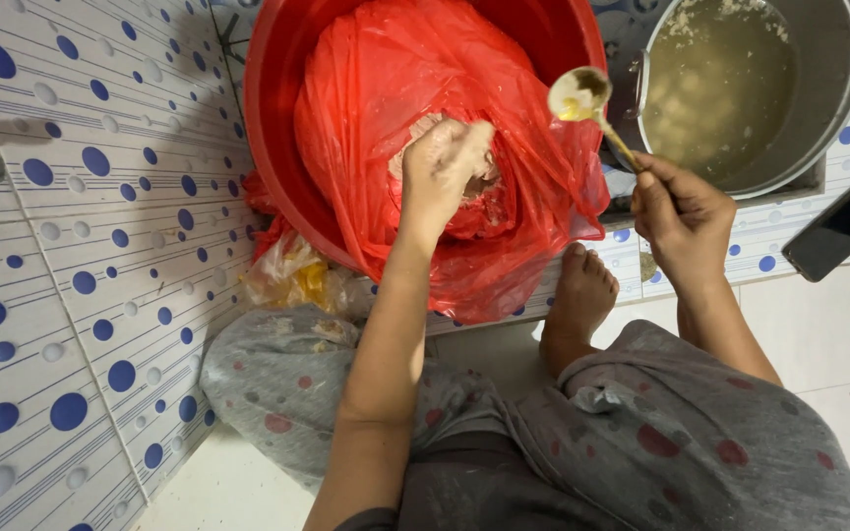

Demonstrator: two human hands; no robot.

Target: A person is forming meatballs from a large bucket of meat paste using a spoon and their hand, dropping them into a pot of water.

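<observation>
mid-scoop, by the look of it: left hand (442,169) sunk into the mouth of the red plastic bag (464,88), fingers curled shut over a clump of pale, doughy mash (425,133) that sits in the opening, knuckles dusted with the same stuff. bag lining the red basin (277,147), which tilts against the blue-dotted tiled wall (81,246), with a crumpled clear-and-yellow wrapper (297,275) tucked just under its rim. right hand (681,221) closed around the handle of a metal spoon (582,98), bowl of the spoon raised between bag and pot, carrying a smear of yellowish paste. to the right, a large steel pot (828,88) holding cloudy, lumpy liquid, well apart from the left hand but just beside the spoon. dark phone (843,226) lying flat on the tiled ledge near the pot. bare foot (577,295) on the floor below the basin. likely next: lifting the clump clear without snagging the thin plastic, keeping the spoon level so nothing drips.
</observation>
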